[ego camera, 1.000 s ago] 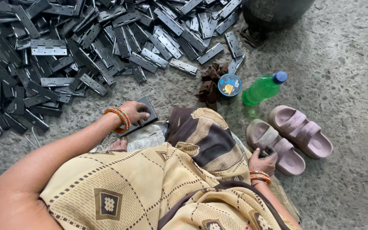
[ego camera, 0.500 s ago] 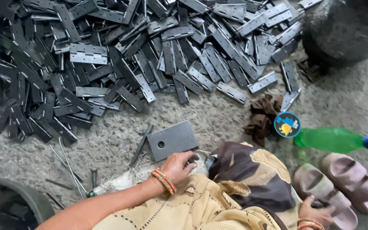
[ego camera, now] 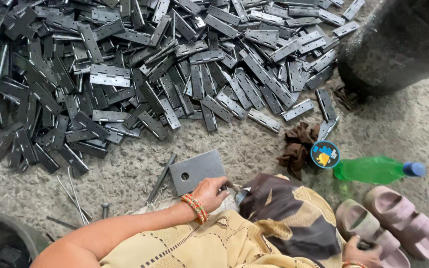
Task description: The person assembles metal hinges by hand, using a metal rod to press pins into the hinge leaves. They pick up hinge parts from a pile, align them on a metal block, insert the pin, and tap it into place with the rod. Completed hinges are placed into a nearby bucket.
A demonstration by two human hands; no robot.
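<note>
My left hand (ego camera: 209,192), with orange bangles at the wrist, rests on the near edge of a grey square metal plate (ego camera: 194,170) that has one round hole and lies flat on the concrete floor. Whether the fingers grip the plate or only touch it is not clear. My right hand (ego camera: 368,254) is at the bottom right, its fingers on the near pink sandal (ego camera: 363,229). My knee under patterned cloth (ego camera: 289,218) sits between the two hands.
A wide heap of grey metal hinges (ego camera: 165,64) covers the floor ahead. Thin metal rods (ego camera: 161,177) lie left of the plate. A brown rag (ego camera: 296,146), round blue tin (ego camera: 324,154), green bottle (ego camera: 373,169), second sandal (ego camera: 405,221) and dark drum (ego camera: 398,42) are at right.
The view has tilted up and left, bringing more of the hinge heap into sight. My left hand stays at the plate's near edge; my right hand stays by the sandal.
</note>
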